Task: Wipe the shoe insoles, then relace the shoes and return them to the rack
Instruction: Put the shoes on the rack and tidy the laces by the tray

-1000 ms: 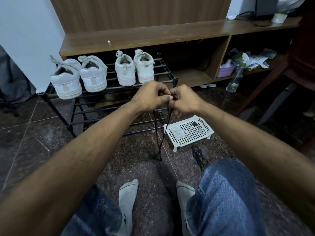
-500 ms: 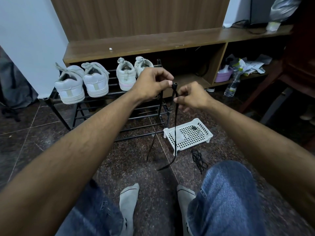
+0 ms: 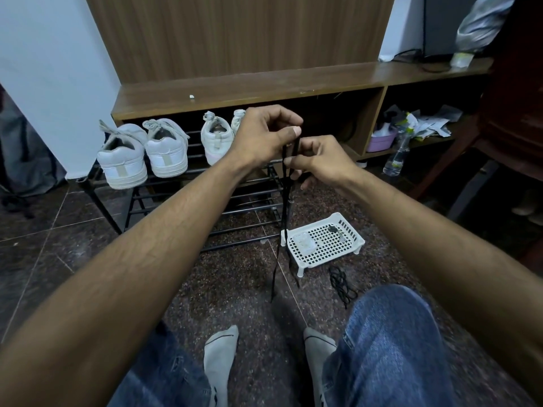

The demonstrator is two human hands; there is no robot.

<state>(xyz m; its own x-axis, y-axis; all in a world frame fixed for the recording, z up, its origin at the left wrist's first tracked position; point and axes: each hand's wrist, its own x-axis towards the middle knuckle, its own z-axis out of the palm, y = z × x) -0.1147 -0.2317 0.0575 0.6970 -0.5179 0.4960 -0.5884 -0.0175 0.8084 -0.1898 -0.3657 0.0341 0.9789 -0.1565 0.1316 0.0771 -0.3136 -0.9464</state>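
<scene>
A black shoelace (image 3: 284, 207) hangs doubled from my two hands down toward the floor. My left hand (image 3: 264, 136) pinches its top between thumb and fingers. Just below and to the right, my right hand (image 3: 318, 158) pinches the same lace. Behind the hands, a black metal shoe rack (image 3: 241, 207) carries a pair of white sneakers (image 3: 144, 154) at its left end. A second white pair (image 3: 219, 136) stands to their right, half hidden by my left hand. Another black lace (image 3: 340, 282) lies bunched on the floor beside my right knee.
A white perforated plastic tray (image 3: 323, 245) stands on the dark stone floor right of the rack, with small items on it. A wooden bench shelf (image 3: 264, 86) runs behind, with a clear bottle (image 3: 396, 154) and clutter at its right. My legs and socked feet (image 3: 220, 356) fill the foreground.
Both hands rose from in front of the rack's lower bars to the height of the shoes. They drew slightly apart, the left above the right, and the lace now hangs straighter.
</scene>
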